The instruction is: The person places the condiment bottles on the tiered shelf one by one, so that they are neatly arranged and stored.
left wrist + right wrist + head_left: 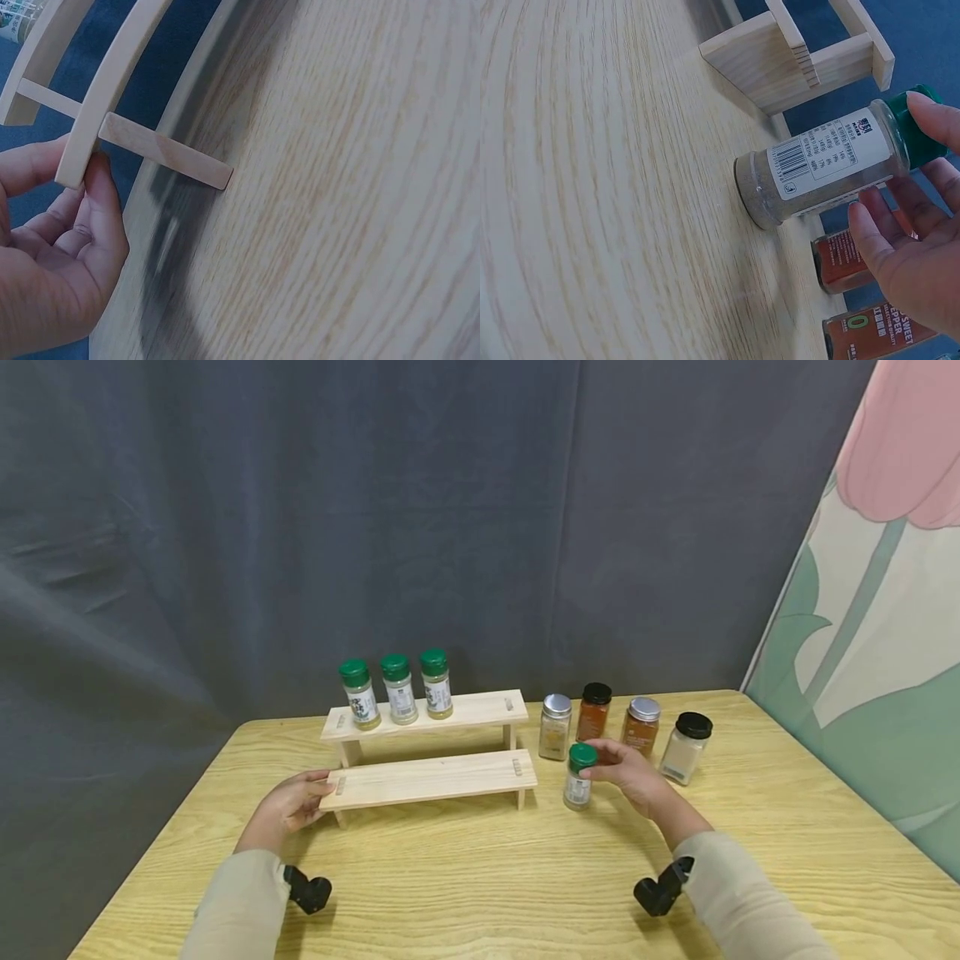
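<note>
A two-tier wooden rack (438, 779) stands on the table, and my left hand (291, 802) pinches the left end of its lower shelf between thumb and fingers. In the left wrist view the thumb and fingers (105, 195) press the board just beside its leg. My right hand (626, 774) grips a green-capped spice jar (577, 787) by its cap, to the right of the rack. In the right wrist view this spice jar (817, 165) has a white barcode label and brownish powder, its base close over the table. On the upper shelf stand three similar green-capped jars (401, 697).
Behind the right hand stand several square jars: a silver-lidded pale one (555, 731), a black-lidded red one (592, 717), a silver-lidded orange-brown one (640, 731) and a black-lidded white one (682, 756). A dark curtain (450, 527) hangs behind the wooden table (465, 885).
</note>
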{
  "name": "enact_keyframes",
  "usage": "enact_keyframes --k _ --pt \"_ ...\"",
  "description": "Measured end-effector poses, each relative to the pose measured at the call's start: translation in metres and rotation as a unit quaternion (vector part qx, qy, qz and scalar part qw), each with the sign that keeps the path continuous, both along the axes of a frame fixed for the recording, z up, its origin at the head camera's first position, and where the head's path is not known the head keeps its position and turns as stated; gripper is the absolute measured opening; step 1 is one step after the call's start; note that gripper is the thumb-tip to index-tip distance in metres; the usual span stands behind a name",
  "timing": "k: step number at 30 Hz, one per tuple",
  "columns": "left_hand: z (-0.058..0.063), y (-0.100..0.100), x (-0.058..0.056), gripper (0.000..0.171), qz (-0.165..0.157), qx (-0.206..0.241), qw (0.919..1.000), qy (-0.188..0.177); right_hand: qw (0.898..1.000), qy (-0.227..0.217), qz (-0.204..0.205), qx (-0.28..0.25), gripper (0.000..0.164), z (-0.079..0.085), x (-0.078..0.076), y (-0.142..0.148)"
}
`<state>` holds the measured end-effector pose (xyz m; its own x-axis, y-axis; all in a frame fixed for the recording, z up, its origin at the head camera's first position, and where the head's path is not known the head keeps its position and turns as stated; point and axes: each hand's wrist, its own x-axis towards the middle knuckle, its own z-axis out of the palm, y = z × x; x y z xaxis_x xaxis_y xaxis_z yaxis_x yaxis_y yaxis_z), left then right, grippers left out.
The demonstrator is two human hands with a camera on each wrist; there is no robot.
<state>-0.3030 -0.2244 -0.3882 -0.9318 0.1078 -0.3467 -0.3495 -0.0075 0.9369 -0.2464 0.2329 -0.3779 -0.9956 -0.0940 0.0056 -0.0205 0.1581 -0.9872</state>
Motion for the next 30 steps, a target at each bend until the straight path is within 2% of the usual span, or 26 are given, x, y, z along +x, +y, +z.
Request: enact_keyframes --k 20,30 --pt "0.0 0.0 0.002 0.064 -0.009 -0.005 0.9999 0.012 1.0 0.015 -0.024 0.007 0.053 0.0 -0.002 -0.003" --pt "0.0 0.001 0.003 0.065 -0.008 -0.011 0.9999 0.011 0.999 0.023 -0.032 0.016 0.057 0.012 -0.003 -0.008"
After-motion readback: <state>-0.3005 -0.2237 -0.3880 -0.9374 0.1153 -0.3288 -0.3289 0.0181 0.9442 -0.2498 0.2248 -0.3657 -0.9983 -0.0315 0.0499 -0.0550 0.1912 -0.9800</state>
